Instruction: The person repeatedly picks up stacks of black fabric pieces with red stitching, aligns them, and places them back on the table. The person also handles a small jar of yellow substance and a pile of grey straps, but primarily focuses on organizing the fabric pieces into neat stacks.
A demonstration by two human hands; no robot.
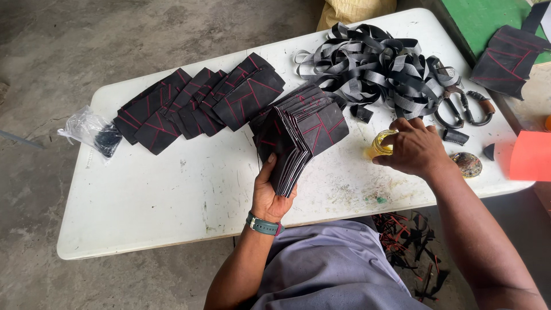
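Note:
My left hand (270,192) grips a thick fanned stack of black leather pieces with red stitching (301,129), held upright above the white table (172,195). A green watch sits on that wrist. My right hand (414,148) rests over a small jar of yellow liquid (380,143) on the table, fingers curled around its top. A row of similar black stitched pieces (198,103) lies spread flat across the table's far left.
A tangled heap of black and grey straps (381,66) lies at the back right, with large scissors (462,109) beside it. A plastic bag (92,132) sits at the left edge. A small round dish (468,165), an orange-red sheet (531,155) and floor scraps (410,241) are nearby.

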